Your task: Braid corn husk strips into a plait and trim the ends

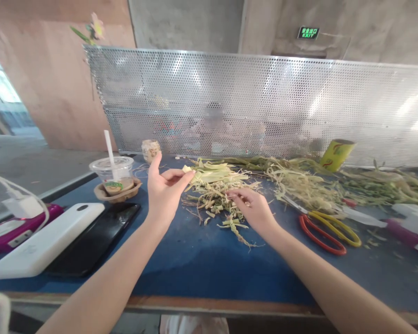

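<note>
My left hand [167, 188] is closed in a pinch at the left end of some pale green leaf strips [214, 175], with one finger standing up apart from the rest. Its fingertips meet on a light strip at the edge of the bundle. My right hand [252, 208] has its fingertips pressed together over a heap of dried plant scraps [212, 197]; whatever lies between them is too small to tell. A small braided-looking piece of plant [235, 227] trails from the heap toward me on the blue tabletop [209, 273].
Scissors [329, 229] with red and yellow handles lie right of my right hand, among dried stalks [299, 183]. A yellow-green can [337, 155] stands behind. At left are a drink cup [113, 174], phone [97, 239] and white power bank [48, 239]. A perforated metal screen [230, 102] borders the back.
</note>
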Demonstrator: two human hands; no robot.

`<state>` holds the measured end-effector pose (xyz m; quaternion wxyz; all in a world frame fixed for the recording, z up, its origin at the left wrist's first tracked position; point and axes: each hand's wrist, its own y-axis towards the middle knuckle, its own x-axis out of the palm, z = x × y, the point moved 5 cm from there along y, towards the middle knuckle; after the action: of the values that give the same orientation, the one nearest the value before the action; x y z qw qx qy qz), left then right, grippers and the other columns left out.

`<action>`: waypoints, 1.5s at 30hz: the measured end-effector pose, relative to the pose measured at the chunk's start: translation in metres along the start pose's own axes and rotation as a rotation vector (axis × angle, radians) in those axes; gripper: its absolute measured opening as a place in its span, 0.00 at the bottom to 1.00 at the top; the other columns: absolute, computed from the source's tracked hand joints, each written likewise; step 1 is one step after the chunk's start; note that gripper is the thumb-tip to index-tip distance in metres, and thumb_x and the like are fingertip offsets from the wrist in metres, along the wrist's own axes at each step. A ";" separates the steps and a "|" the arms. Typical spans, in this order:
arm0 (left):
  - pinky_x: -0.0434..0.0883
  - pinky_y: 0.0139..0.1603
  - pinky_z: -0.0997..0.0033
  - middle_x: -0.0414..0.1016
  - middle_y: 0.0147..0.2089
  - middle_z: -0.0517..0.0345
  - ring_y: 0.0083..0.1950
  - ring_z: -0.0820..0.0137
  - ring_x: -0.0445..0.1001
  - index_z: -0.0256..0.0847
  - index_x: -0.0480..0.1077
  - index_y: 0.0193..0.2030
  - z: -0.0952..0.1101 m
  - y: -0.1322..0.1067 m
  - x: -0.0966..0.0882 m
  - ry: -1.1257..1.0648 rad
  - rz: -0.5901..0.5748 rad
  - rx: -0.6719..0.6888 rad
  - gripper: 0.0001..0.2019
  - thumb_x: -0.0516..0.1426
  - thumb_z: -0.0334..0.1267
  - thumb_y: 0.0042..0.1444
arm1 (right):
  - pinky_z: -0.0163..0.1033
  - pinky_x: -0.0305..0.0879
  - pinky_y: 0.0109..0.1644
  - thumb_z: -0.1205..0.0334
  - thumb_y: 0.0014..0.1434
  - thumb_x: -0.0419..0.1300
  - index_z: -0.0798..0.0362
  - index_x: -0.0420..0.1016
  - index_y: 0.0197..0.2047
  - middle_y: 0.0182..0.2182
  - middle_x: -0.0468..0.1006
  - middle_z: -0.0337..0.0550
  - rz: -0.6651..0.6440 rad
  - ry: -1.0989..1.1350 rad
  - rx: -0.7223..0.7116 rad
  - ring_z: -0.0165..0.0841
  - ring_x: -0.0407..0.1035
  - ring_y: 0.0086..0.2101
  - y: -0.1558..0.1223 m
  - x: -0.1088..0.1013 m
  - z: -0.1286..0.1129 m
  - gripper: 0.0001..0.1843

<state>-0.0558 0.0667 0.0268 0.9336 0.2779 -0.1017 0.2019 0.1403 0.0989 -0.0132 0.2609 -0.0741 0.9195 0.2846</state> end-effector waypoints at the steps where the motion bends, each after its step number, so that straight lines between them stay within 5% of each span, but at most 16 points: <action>1: 0.69 0.34 0.76 0.71 0.23 0.67 0.27 0.76 0.70 0.34 0.44 0.65 0.000 0.004 -0.004 -0.025 0.061 0.019 0.49 0.65 0.30 0.37 | 0.39 0.64 0.39 0.62 0.56 0.54 0.51 0.77 0.36 0.34 0.78 0.43 -0.048 -0.095 -0.042 0.34 0.69 0.35 0.001 0.004 -0.005 0.10; 4: 0.69 0.31 0.76 0.71 0.21 0.68 0.25 0.77 0.69 0.34 0.47 0.63 -0.003 0.012 -0.010 -0.064 0.116 0.030 0.47 0.65 0.31 0.36 | 0.37 0.64 0.41 0.67 0.52 0.57 0.52 0.77 0.31 0.31 0.78 0.41 -0.255 -0.258 -0.142 0.32 0.69 0.35 0.002 0.025 -0.022 0.07; 8: 0.69 0.32 0.77 0.72 0.21 0.68 0.25 0.77 0.70 0.34 0.48 0.62 -0.005 0.018 -0.016 -0.087 0.136 0.062 0.45 0.65 0.30 0.36 | 0.36 0.62 0.43 0.66 0.52 0.58 0.51 0.75 0.37 0.33 0.78 0.41 -0.444 -0.411 -0.132 0.34 0.68 0.40 0.003 0.056 -0.037 0.08; 16: 0.69 0.31 0.77 0.71 0.21 0.67 0.25 0.77 0.69 0.35 0.48 0.62 -0.012 0.020 -0.020 -0.068 0.121 0.061 0.44 0.64 0.30 0.38 | 0.36 0.62 0.40 0.72 0.48 0.60 0.54 0.74 0.38 0.27 0.76 0.42 -0.479 -0.444 -0.013 0.34 0.70 0.34 0.009 0.090 -0.026 0.12; 27: 0.68 0.26 0.77 0.71 0.21 0.68 0.24 0.77 0.68 0.35 0.48 0.61 -0.005 0.020 -0.023 -0.089 0.145 0.082 0.43 0.64 0.30 0.39 | 0.32 0.63 0.32 0.69 0.52 0.56 0.59 0.75 0.35 0.25 0.76 0.41 -0.455 -0.163 0.122 0.28 0.68 0.26 0.031 0.065 -0.031 0.08; 37: 0.68 0.28 0.75 0.71 0.22 0.68 0.24 0.76 0.68 0.36 0.49 0.60 -0.007 0.019 -0.021 -0.063 0.133 0.089 0.41 0.63 0.30 0.40 | 0.35 0.64 0.36 0.62 0.49 0.60 0.56 0.73 0.29 0.27 0.77 0.41 -0.361 0.051 0.175 0.29 0.69 0.28 0.041 0.068 -0.020 0.06; 45: 0.68 0.27 0.76 0.71 0.21 0.68 0.25 0.76 0.68 0.36 0.50 0.60 -0.007 0.021 -0.023 -0.068 0.144 0.082 0.41 0.64 0.31 0.39 | 0.32 0.60 0.26 0.58 0.48 0.60 0.56 0.75 0.30 0.22 0.75 0.39 -0.322 0.118 0.175 0.26 0.65 0.22 0.046 0.066 -0.019 0.10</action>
<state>-0.0848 0.0790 0.0243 0.9005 0.3147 -0.1449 0.2628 0.0622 0.1272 -0.0124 0.2542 -0.2138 0.9307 0.1532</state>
